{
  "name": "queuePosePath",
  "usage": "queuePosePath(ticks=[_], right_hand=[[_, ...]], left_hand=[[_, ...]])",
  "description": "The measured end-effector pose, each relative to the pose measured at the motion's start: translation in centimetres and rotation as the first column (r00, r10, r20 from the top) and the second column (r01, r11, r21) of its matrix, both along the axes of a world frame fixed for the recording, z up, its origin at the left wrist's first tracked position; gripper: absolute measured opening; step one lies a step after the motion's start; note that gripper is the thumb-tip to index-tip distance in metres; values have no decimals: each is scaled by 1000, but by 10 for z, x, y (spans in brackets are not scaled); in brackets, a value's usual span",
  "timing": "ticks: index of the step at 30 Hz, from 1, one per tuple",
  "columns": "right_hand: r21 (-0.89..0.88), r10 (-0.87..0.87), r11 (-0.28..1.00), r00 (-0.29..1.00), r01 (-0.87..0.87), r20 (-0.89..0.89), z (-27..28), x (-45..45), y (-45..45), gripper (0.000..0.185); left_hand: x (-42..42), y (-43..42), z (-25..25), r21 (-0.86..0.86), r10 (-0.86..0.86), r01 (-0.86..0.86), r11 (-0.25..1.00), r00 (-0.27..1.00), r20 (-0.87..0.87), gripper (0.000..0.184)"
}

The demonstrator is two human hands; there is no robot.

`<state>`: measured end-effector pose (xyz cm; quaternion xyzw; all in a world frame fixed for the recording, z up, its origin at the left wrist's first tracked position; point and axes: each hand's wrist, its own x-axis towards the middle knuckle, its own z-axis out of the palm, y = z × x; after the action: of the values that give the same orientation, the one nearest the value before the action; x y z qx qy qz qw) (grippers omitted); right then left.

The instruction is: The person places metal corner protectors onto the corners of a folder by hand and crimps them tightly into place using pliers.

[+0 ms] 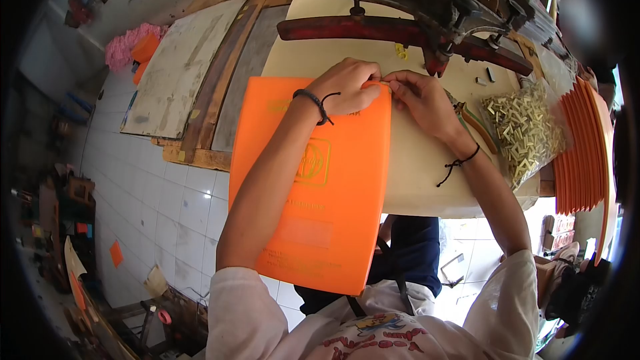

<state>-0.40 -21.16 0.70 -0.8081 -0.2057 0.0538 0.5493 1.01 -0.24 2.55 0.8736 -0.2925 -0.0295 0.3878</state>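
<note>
An orange folder (353,213) with gold lettering and a gold emblem lies face up, its lower part reaching past the table edge over my lap. My left hand (350,85) is closed at its upper right corner, thumb and fingers pinching that corner. Against the same corner, the fingertips of my right hand (427,101) are pressed together. Whatever small piece is between them is hidden by the fingers. Right of my right hand is a clear plastic bag (523,127) of many small brass-coloured metal pieces.
A red and black metal press (427,30) stands over the back of the table. Orange folders (583,147) are stacked at the right. A worn board (183,67) lies to the left. Two small pieces, one a dark strip (491,75), sit near the bag.
</note>
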Motion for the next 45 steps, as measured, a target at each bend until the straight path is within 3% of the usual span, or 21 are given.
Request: queuePosePath(ticks=[7, 10, 13, 17, 22, 25, 31, 36, 39, 45], right_hand=[[18, 25, 999, 997, -27, 67, -2, -5, 2, 21], [-25, -12, 999, 885, 26, 465, -3, -16, 7, 23], [-90, -66, 987, 836, 136, 544, 4, -35, 7, 25], [-208, 31, 974, 862, 87, 506, 32, -71, -11, 24], [-50, 118, 992, 993, -117, 18, 37, -163, -34, 21], [57, 88, 996, 934, -72, -347, 25, -215, -42, 20], [390, 164, 910, 744, 139, -648, -16, -279, -49, 24], [483, 106, 836, 788, 259, -606, -25, -303, -38, 24], [411, -27, 887, 913, 209, -406, -37, -307, -29, 32], [243, -246, 928, 955, 282, -168, -39, -304, -17, 34]], left_hand=[[-3, -2, 3, 7, 31, -31, 1000, 998, -48, 22], [-2, -3, -2, 13, 45, -45, 999, 999, 10, 22], [-2, -4, -6, -29, 47, -44, 999, 995, 93, 23], [6, 0, -13, 3, 59, -59, 998, 994, 95, 26], [23, 12, -19, 32, 116, -124, 992, 974, 193, 27], [32, 21, -21, 59, 150, -168, 984, 959, 240, 27], [25, 17, -16, 67, 219, -233, 970, 961, 170, 29], [23, 15, -18, 63, 221, -238, 969, 954, 201, 29], [23, 15, -18, 27, 229, -239, 971, 952, 203, 30], [24, 17, -16, 75, 222, -236, 969, 963, 155, 29]])
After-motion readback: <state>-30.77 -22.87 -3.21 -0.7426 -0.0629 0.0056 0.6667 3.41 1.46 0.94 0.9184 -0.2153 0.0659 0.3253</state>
